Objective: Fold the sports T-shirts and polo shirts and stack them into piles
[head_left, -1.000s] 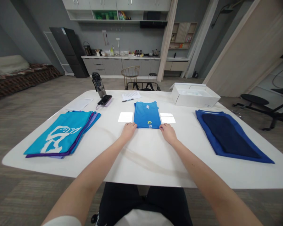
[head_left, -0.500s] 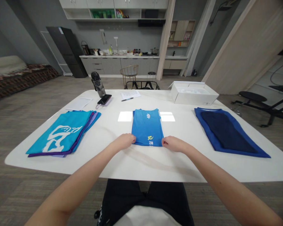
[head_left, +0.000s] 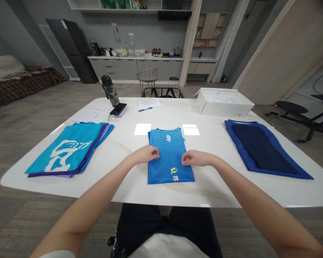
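A folded blue T-shirt (head_left: 167,157) lies flat in front of me, with a white logo near its top and a yellow-and-white print near its lower edge. My left hand (head_left: 147,154) is over its left side, fingers loosely curled and no cloth visible in them. At the right side is my right hand (head_left: 197,157), also loosely curled, with a small gap between thumb and forefinger. Both hands are above the shirt's lower corners. To the left lies a stack of folded shirts (head_left: 83,130), turquoise on top. On the right are blue and dark navy folded garments (head_left: 261,147).
The white table (head_left: 129,193) also holds a bottle (head_left: 111,93), a phone (head_left: 118,109), papers (head_left: 88,114), a pen (head_left: 145,109) and an open white box (head_left: 226,107). A chair (head_left: 163,92) stands at the far edge.
The blue T-shirt has come nearer to me, and more of its lower part shows. My hands have left its lower corners and moved up along its sides.
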`<state>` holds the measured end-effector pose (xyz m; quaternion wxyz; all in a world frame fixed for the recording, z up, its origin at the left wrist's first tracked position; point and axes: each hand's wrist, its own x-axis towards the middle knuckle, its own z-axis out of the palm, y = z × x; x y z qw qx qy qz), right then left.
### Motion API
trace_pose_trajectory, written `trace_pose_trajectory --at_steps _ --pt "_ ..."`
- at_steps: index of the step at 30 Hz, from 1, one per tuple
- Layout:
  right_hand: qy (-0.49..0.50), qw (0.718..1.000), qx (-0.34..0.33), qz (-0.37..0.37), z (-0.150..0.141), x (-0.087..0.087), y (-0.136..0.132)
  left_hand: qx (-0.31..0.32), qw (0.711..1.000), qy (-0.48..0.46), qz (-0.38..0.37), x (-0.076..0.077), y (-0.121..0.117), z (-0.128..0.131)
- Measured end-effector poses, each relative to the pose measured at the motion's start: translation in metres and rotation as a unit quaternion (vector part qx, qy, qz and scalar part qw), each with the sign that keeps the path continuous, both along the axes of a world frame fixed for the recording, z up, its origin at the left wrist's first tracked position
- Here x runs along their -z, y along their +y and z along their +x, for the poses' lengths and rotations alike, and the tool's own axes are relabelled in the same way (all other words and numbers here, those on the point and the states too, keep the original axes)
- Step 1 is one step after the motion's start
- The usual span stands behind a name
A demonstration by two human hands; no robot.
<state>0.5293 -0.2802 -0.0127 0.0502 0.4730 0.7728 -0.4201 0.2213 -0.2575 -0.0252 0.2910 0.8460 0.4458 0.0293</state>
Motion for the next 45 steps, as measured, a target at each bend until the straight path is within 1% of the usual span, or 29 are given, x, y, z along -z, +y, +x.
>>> trace_pose_trajectory --at_steps 2,3,5,6,8,10,13,17,19,21,23,25,27,29,31,33,35,38,41,43,45 --pt "-0.011 0.992 0.074 0.100 -0.004 0.006 0.035 -0.062 0.993 0.046 0.088 0.005 0.030 0.005" --pt "-0.030 0.981 0.121 0.147 -0.007 0.010 0.052 -0.092 0.986 0.068 0.120 0.007 0.044 0.008" --pt "-0.072 0.955 0.205 0.204 -0.012 0.021 0.084 -0.148 0.972 0.102 0.151 0.009 0.072 0.014" --pt "-0.093 0.943 0.237 0.216 -0.015 0.026 0.099 -0.173 0.966 0.117 0.151 0.010 0.084 0.017" --pt "-0.132 0.928 0.275 0.212 -0.018 0.037 0.124 -0.215 0.956 0.151 0.127 0.013 0.106 0.020" --pt "-0.155 0.925 0.287 0.196 -0.019 0.046 0.144 -0.245 0.949 0.179 0.082 0.016 0.124 0.022" --pt "-0.157 0.929 0.284 0.178 -0.019 0.056 0.165 -0.252 0.948 0.194 0.023 0.021 0.143 0.023" --pt "-0.148 0.937 0.277 0.154 -0.024 0.058 0.175 -0.253 0.948 0.191 -0.014 0.022 0.156 0.024" --pt "-0.129 0.944 0.264 0.150 -0.027 0.056 0.174 -0.256 0.949 0.181 -0.022 0.021 0.158 0.025" --pt "-0.102 0.948 0.255 0.161 -0.030 0.052 0.169 -0.259 0.953 0.156 -0.026 0.021 0.157 0.025" --pt "-0.071 0.945 0.259 0.186 -0.031 0.046 0.162 -0.262 0.959 0.110 -0.018 0.020 0.153 0.024" --pt "-0.028 0.937 0.273 0.218 -0.028 0.038 0.153 -0.268 0.963 0.039 0.000 0.018 0.146 0.022" --pt "0.022 0.923 0.288 0.254 -0.023 0.027 0.144 -0.273 0.961 -0.042 0.022 0.013 0.140 0.020" --pt "0.058 0.905 0.302 0.294 -0.015 0.013 0.135 -0.276 0.953 -0.107 0.061 0.001 0.134 0.020" --pt "0.082 0.885 0.312 0.336 -0.005 -0.005 0.125 -0.276 0.942 -0.154 0.110 -0.018 0.128 0.024" --pt "0.106 0.864 0.316 0.378 0.006 -0.026 0.116 -0.269 0.930 -0.194 0.157 -0.043 0.120 0.032" --pt "0.132 0.844 0.318 0.410 0.017 -0.049 0.104 -0.253 0.919 -0.230 0.198 -0.072 0.110 0.044" --pt "0.153 0.818 0.322 0.452 0.035 -0.085 0.079 -0.223 0.901 -0.275 0.252 -0.115 0.088 0.067" --pt "0.148 0.790 0.321 0.501 0.057 -0.122 0.045 -0.183 0.890 -0.310 0.279 -0.154 0.064 0.097" --pt "0.148 0.764 0.325 0.538 0.077 -0.146 0.019 -0.147 0.886 -0.338 0.281 -0.176 0.049 0.120" --pt "0.155 0.727 0.336 0.579 0.102 -0.170 -0.008 -0.110 0.876 -0.377 0.279 -0.196 0.035 0.146"
